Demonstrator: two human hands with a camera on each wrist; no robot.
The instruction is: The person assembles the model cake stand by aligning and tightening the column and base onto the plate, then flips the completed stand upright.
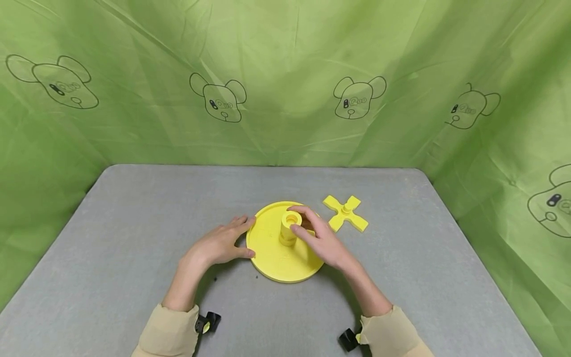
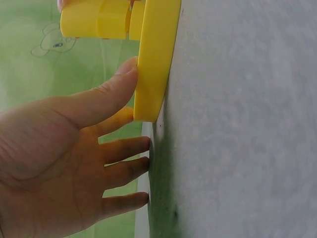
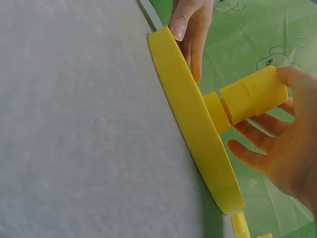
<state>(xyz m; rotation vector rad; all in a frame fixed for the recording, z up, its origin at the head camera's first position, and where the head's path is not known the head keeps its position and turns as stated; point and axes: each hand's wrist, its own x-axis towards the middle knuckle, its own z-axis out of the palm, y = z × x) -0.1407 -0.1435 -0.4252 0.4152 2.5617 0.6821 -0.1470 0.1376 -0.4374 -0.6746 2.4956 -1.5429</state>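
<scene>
I see the R hand [image 1: 324, 241] half-closed, thumb and curled fingers holding yellow cylinder [image 1: 287, 232] over centre post [image 3: 216, 113] of the round yellow tray [image 1: 276, 265]. L hand [image 1: 217, 244], fingers spread, nearly straight, touches its left rim. Yellow cross [image 1: 346, 210] lies far right, on grey tbl [image 1: 134, 248].

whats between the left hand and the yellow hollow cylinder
Head view: a bare stretch of the round yellow rimmed tray lies between the left hand and cylinder.

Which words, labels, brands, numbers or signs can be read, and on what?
None reads clearly.
Green curtain: lettering in the animal-face drawings, too faint to read.
Yellow cylinder: a small mark, perhaps a number, too blurred to read.
</scene>
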